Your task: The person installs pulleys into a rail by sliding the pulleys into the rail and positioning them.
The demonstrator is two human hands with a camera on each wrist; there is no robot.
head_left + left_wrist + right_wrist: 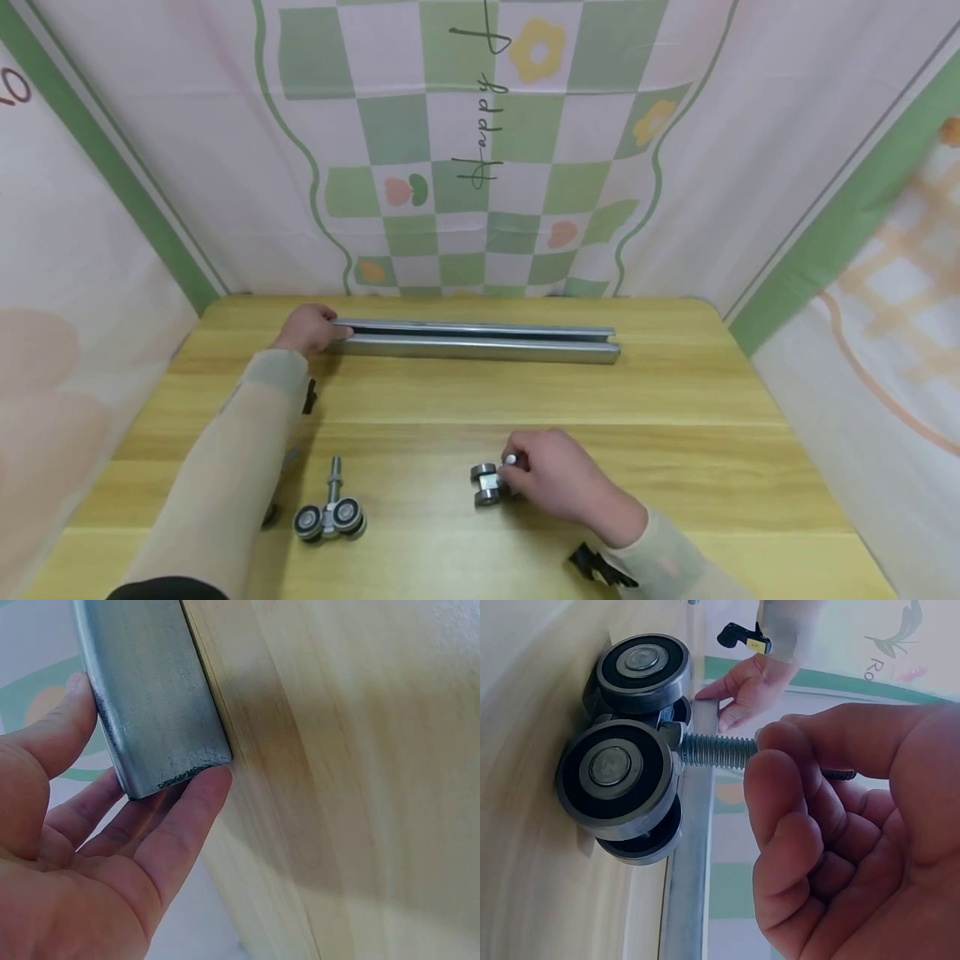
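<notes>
A long metal channel rail (480, 348) with a slot along its length lies across the far part of the wooden table. My left hand (306, 329) holds its left end; in the left wrist view the thumb is on one side of the rail (154, 697) and the fingers are at its end. Nearer to me, my right hand (566, 477) pinches the threaded bolt (718, 750) of a roller trolley (487, 483). Its black-faced metal wheels (615, 766) show large in the right wrist view, close to the tabletop.
Another roller trolley (330, 518) rests at the front left, bolt pointing away from me. Beside it, a further metal piece (272, 515) is mostly hidden behind my left forearm. Printed cloth (465, 125) hangs behind the table (420, 392) and along both sides.
</notes>
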